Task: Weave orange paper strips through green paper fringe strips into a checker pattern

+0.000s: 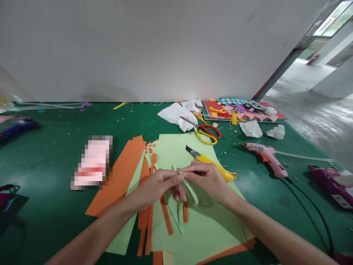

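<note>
Green worktop, glossy and dotted with paper scraps, spreads beneath everything (132, 121). Nearest the person, long, narrow orange paper strips (149, 221) lie beside and over broad, pale-green paper sheets (215, 224). Above the sheets, the left hand (165, 180) and the right hand (205, 176) meet almost fingertip to fingertip, each with thumb and forefinger pinched on a thin, pale-green paper strip (192, 190). One end of it droops below the right fingers; the exact grip is too small to make out.

Handling such slim paper well probably calls for light, even pressure: pinch close to the working point, line up the edges before pressing, and avoid tugging, which could crease or tear it. Steadying with the left while the right makes small adjustments seems sensible.

Just beyond the right hand lies a yellow-handled utility knife (211, 162), its dark tip pointing away to the left, so the knuckles are best kept clear of it. Farther off, near the sheets' back edge, rest steel scissors with red and yellow handles (196, 126), then crumpled white paper (176, 113) before the plain grey wall (165, 48).
</note>
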Tool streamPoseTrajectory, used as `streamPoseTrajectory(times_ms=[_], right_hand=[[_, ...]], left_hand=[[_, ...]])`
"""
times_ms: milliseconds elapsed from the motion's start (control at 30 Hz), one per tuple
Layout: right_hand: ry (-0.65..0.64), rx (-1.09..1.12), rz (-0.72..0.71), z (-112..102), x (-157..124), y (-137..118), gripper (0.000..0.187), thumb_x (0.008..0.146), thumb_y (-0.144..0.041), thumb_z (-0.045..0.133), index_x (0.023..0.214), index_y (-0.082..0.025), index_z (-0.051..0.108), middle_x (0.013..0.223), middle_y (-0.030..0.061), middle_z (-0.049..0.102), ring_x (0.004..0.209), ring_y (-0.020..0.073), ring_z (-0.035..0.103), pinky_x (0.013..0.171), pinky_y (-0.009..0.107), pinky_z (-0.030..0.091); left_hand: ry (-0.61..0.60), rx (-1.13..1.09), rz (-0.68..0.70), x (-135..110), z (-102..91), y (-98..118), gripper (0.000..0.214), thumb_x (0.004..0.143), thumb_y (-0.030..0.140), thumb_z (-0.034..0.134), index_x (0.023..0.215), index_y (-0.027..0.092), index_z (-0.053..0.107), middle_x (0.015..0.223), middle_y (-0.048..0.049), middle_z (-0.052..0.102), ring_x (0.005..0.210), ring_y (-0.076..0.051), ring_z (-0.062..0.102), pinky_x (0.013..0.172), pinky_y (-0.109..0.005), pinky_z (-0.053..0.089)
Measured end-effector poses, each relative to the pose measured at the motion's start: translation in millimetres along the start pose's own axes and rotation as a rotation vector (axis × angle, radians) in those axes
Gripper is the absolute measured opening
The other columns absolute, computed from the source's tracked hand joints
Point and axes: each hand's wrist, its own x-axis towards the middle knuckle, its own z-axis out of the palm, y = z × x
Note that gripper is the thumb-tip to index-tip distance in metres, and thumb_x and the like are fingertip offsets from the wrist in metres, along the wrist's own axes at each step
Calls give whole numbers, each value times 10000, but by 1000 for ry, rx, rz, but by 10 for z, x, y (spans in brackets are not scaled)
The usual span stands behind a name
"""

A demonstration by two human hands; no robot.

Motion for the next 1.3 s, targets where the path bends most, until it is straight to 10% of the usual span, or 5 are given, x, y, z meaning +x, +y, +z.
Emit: streamPoseTrajectory(times_ms=[667,1300], right_hand=[[-113,635,366,2,10,66,208,721,-336,762,699,-159,657,582,-36,501,538,67,348,489,222,218],[-112,533,298,62,-19,123,187,740,-353,764,749,-179,695,581,-48,514,520,58,342,490,226,213]], left_hand=[[-8,-88,-9,2,-7,12,308,887,387,600,703,150,672,568,-3,667,561,-90,556,632,-200,437],[56,-55,-19,8,-10,-25,290,840,432,647,805,150,706,525,13,611,515,-88,484,638,-228,369]])
